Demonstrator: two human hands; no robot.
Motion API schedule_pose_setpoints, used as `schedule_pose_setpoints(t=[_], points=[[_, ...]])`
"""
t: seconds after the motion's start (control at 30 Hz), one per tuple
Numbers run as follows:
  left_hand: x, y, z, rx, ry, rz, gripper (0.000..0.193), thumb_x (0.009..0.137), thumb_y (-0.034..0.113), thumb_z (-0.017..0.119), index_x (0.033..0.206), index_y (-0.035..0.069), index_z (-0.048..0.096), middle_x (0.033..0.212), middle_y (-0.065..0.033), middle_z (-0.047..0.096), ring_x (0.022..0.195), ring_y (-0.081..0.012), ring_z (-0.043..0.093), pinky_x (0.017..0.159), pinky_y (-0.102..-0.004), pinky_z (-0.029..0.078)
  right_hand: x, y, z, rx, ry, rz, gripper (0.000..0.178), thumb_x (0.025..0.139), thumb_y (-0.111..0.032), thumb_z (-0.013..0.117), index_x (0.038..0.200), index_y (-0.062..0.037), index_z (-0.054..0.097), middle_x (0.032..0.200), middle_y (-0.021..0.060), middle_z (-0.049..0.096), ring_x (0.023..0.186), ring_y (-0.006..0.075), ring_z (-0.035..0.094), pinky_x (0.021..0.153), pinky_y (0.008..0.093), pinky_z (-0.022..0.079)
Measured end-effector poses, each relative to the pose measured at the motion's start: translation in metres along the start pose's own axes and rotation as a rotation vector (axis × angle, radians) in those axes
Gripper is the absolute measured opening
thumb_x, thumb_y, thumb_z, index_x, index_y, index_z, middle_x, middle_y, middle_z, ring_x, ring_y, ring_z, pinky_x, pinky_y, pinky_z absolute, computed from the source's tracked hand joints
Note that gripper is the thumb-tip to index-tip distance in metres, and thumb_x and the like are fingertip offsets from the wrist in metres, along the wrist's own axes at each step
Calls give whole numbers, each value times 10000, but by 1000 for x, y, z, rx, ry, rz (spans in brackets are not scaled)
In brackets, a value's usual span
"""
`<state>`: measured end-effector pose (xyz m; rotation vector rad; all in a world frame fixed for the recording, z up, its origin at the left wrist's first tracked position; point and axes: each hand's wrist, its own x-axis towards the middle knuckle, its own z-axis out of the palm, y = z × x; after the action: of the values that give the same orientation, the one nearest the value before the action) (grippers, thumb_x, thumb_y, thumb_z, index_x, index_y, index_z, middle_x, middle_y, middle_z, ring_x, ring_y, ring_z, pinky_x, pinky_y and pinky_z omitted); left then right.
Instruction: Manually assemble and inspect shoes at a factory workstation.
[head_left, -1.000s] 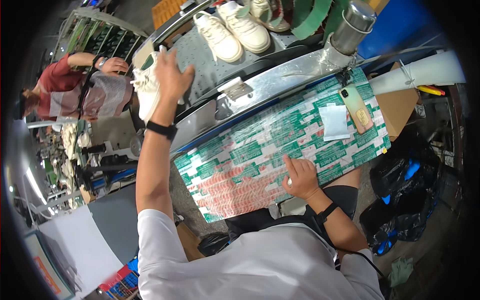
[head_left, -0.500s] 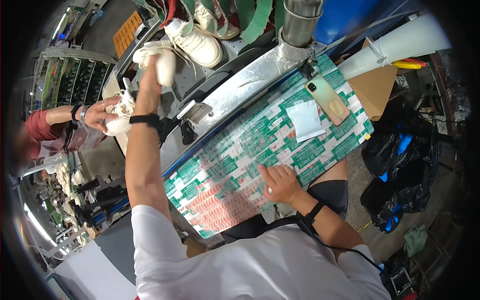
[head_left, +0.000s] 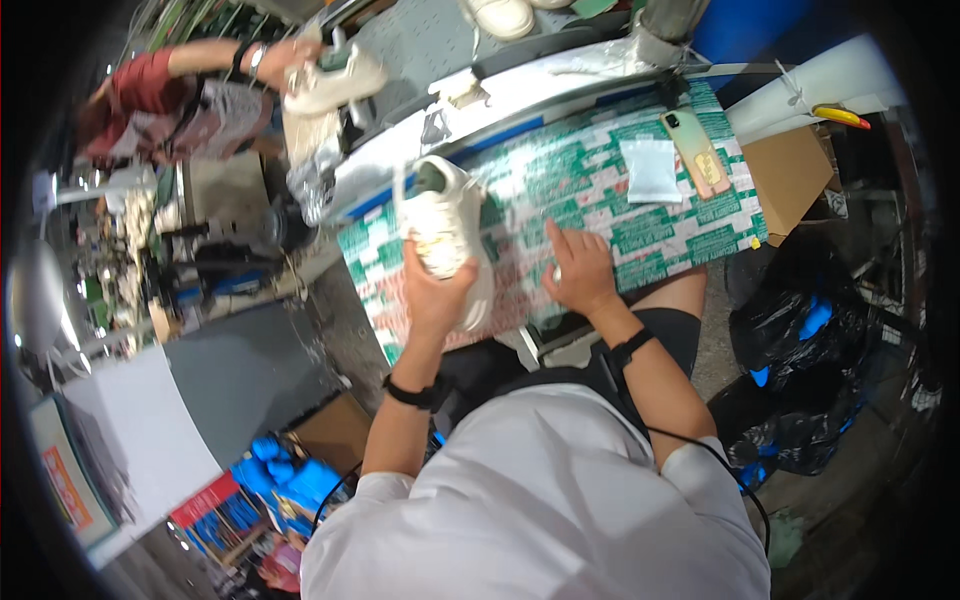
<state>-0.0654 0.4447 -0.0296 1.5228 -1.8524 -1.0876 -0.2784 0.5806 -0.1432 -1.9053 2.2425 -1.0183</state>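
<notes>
My left hand [head_left: 437, 292] is wrapped round a cream-white lace-up sneaker [head_left: 436, 232], its thumb and fingers on either side. The shoe is above the left part of the tabletop, toe toward me and the heel opening away. My right hand [head_left: 585, 270] rests at the near edge of the table, index finger stretched out and the other fingers loosely bent. It appears to hold nothing. Under both hands, the tabletop [head_left: 560, 210] is covered in green, white and red printed sheeting.
A phone [head_left: 697, 155] and a small white packet [head_left: 652, 170] lie at the table's right. Beyond the table runs a conveyor [head_left: 410, 50] carrying more sneakers [head_left: 500, 15]. At the far left, a co-worker's hand [head_left: 287, 62] holds another sneaker [head_left: 335, 82]. Black bags [head_left: 800, 400] stand right.
My left hand has come back from the conveyor, bringing a sneaker over the table. My right hand has barely moved. The co-worker's hand and shoe appear farther up in view as my head turned.
</notes>
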Motion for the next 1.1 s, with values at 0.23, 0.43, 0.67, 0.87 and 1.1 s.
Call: schedule_pose_setpoints(t=[0.23, 0.43, 0.67, 0.87, 1.1], points=[[-47, -79, 27, -230, -114, 51, 835, 865, 138, 920, 1562, -17, 488, 1475, -225, 646, 1273, -294, 679, 1065, -430, 547, 2, -8, -1, -67, -66, -36, 767, 828, -216, 738, 1546, 13, 593, 1180, 147, 671, 1090, 350, 645, 982, 504, 510], [-41, -67, -37, -141, -71, -306, 317, 951, 215, 879, 1174, 9, 787, 1275, -160, 790, 1212, -231, 715, 1024, -409, 551, -18, -50, -27, 274, -71, 204, 690, 851, -172, 765, 1496, 32, 630, 1153, 193, 684, 1077, 422, 663, 963, 516, 540], [35, -41, -23, 52, -189, 468, 594, 947, 243, 888, 1504, 121, 720, 1754, -276, 440, 1569, -455, 503, 1269, -474, 447, 14, -116, -35, 282, -83, -129, 702, 827, -173, 773, 1478, 42, 623, 1185, 210, 674, 1111, 416, 659, 991, 520, 517], [43, -46, -32, -114, -367, 370, 613, 927, 227, 913, 1509, 172, 730, 1785, -234, 410, 1613, -417, 458, 1289, -475, 429, 1, -114, -60, 174, -221, -212, 701, 819, -185, 766, 1460, 54, 617, 1147, 196, 652, 1072, 400, 637, 962, 530, 502], [45, -44, -21, -204, -356, 334, 577, 925, 227, 908, 1474, 156, 747, 1767, -210, 446, 1606, -401, 472, 1280, -477, 444, 31, -103, -59, -58, -267, -189, 684, 799, -197, 772, 1420, 61, 642, 1087, 188, 635, 1032, 396, 634, 949, 522, 511]])
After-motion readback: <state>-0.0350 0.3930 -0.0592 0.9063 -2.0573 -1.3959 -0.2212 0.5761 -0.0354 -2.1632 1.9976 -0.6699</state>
